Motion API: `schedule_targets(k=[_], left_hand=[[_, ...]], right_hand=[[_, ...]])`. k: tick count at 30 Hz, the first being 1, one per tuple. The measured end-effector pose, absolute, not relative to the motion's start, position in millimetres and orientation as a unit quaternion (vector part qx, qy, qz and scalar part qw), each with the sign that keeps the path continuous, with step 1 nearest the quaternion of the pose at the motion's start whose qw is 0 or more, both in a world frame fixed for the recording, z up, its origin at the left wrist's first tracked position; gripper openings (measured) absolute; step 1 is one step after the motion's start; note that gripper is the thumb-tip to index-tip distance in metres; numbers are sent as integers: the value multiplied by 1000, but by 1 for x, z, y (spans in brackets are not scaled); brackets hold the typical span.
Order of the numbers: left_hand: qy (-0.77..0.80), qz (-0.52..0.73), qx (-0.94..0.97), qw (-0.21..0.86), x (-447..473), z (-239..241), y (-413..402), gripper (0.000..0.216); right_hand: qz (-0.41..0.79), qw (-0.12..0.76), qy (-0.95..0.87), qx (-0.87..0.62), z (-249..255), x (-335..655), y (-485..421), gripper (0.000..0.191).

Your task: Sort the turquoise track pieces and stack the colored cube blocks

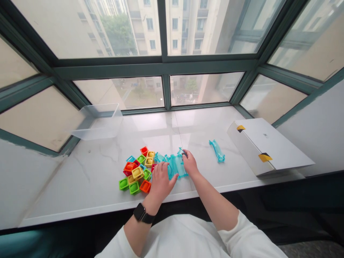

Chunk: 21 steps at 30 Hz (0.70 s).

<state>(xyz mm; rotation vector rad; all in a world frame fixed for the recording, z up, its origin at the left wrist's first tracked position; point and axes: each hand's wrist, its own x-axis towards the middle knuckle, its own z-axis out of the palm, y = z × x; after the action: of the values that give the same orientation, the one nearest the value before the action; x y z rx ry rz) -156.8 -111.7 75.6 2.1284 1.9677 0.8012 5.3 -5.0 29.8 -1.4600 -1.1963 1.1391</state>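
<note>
My left hand [160, 182], a dark watch on its wrist, lies with fingers stretched between the pile of colored blocks and some clear blue plastic track pieces [176, 166]. Its fingertips touch the near side of these pieces; I cannot tell how firmly. At their right end, my right hand [190, 163] has its fingers closed on a small dark object [184, 153], mostly hidden by the fingers, so its kind is unclear. Red, green, yellow and blue cube blocks [138, 173] with rounded hollows are heaped left of my left hand.
Farther right lies a separate curved blue track piece [217, 151]. A white box [271, 147] with yellow-and-black tabs stands at the right. At the back left is a clear plastic tray [100, 133]. The marble-patterned sill [88, 190] ends at a front edge; windows surround it.
</note>
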Motion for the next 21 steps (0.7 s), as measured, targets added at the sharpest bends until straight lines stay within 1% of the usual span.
schedule_targets(k=[3, 5, 6, 8, 10, 12, 13, 15, 17, 19, 21], left_hand=[[652, 202, 728, 62, -157, 67, -119, 72], [650, 175, 738, 57, -157, 62, -120, 74], [647, 168, 742, 55, -158, 61, -120, 72], [639, 163, 749, 57, -159, 61, -119, 65], [628, 167, 758, 65, -161, 63, -119, 57], [619, 181, 761, 71, -162, 67, -118, 48], [616, 192, 761, 73, -163, 69, -118, 44], [610, 219, 757, 80, -164, 72, -118, 35], [602, 249, 753, 89, -165, 76, -118, 30], [595, 274, 750, 94, -164, 79, -118, 28], [589, 282, 751, 95, -161, 80, -115, 29]], right_hand=[[444, 407, -565, -564, 35, 17, -10, 32], [401, 406, -612, -548, 40, 32, -10, 31], [357, 407, -636, -550, 42, 43, -7, 33], [237, 385, -653, -608, 45, 75, 2, 38], [127, 342, -616, -698, 45, 114, 17, 45], [69, 295, -565, -767, 42, 154, 31, 59], [67, 268, -547, -790, 39, 170, 36, 65], [112, 208, -527, -817, 33, 195, 42, 72], [148, 180, -543, -806, 27, 208, 41, 70], [163, 192, -563, -787, 23, 208, 36, 63], [184, 229, -564, -772, 21, 199, 28, 58]])
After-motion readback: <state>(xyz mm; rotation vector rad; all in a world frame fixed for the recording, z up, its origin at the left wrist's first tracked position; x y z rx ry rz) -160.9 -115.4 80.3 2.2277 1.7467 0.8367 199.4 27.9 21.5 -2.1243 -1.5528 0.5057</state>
